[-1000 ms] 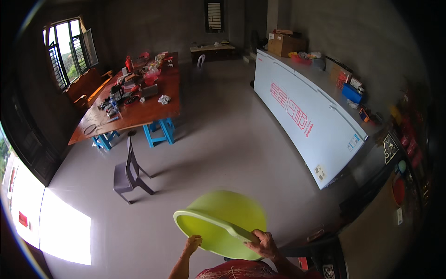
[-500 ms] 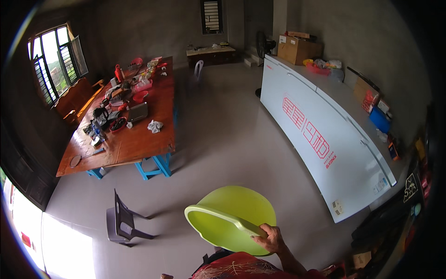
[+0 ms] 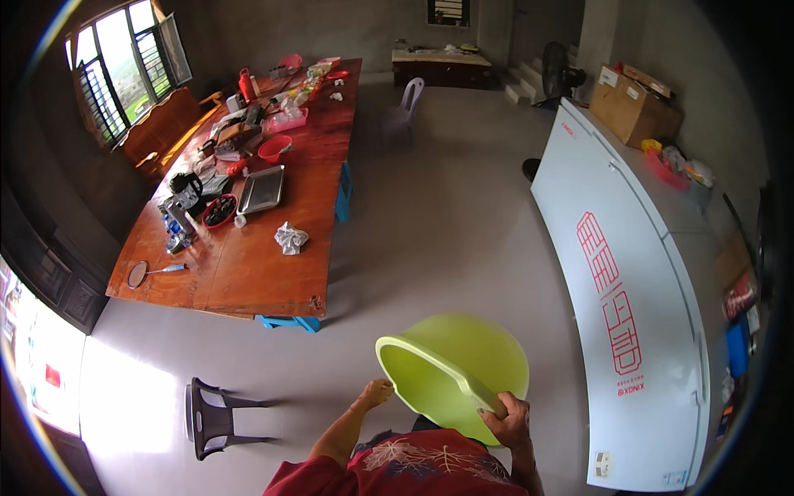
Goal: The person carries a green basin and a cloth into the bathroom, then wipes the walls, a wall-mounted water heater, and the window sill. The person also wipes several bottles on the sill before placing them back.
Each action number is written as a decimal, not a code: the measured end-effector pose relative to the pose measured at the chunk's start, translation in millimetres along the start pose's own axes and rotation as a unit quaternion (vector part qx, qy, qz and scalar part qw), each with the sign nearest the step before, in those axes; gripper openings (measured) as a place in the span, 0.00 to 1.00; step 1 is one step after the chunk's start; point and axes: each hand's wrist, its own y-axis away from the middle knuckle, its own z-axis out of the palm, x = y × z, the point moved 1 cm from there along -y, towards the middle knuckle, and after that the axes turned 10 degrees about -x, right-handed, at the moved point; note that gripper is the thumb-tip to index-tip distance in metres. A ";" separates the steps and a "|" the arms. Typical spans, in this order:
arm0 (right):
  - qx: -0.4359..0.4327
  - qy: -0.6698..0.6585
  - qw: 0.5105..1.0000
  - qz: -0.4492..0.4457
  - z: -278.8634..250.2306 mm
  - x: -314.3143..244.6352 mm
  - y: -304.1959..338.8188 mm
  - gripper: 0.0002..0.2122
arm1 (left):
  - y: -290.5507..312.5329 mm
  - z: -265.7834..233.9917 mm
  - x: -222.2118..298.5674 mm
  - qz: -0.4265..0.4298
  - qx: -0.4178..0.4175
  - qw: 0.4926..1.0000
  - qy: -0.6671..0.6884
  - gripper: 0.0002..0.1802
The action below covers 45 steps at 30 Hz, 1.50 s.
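A lime-green plastic basin (image 3: 496,355) is tilted on its side in front of my body, its mouth turned to the lower left. My right hand (image 3: 508,420) is closed around the thick rim on the right side, thumb on the inside. My left hand (image 3: 378,393) is beside the basin's left edge, fingers curled together, with nothing visible in them. Whether its fingertips touch the rim I cannot tell.
A grey plastic stool (image 3: 211,417) stands on the floor at left. Beyond it, a long wooden table (image 3: 273,277) bears a crumpled white cloth (image 3: 290,238), a metal tray (image 3: 261,189) and a badminton racket (image 3: 139,274). A white chest freezer (image 3: 662,331) lines the right side.
My left hand has risen from the lower edge to beside the basin. The basin, still in my right hand, has shifted right in view. The whole view has turned left.
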 end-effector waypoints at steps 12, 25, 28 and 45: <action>-0.007 -0.001 1.000 -0.012 -60.2 88.8 -395.6 0.09 | -119.7 -178.8 -55.8 -0.441 0.085 0.893 -0.018 0.11; 0.039 -0.046 0.998 0.033 -161.2 175.5 -779.8 0.09 | -665.8 -292.0 396.1 0.121 0.062 0.990 0.024 0.15; 0.028 -0.023 0.999 -0.004 -178.9 202.5 -877.3 0.10 | -701.2 -328.8 404.0 0.022 0.045 0.994 -0.101 0.15; 0.064 -0.035 0.997 0.019 -307.8 333.0 -1379.2 0.12 | -1114.3 -504.6 571.1 -0.144 0.126 0.951 -0.245 0.15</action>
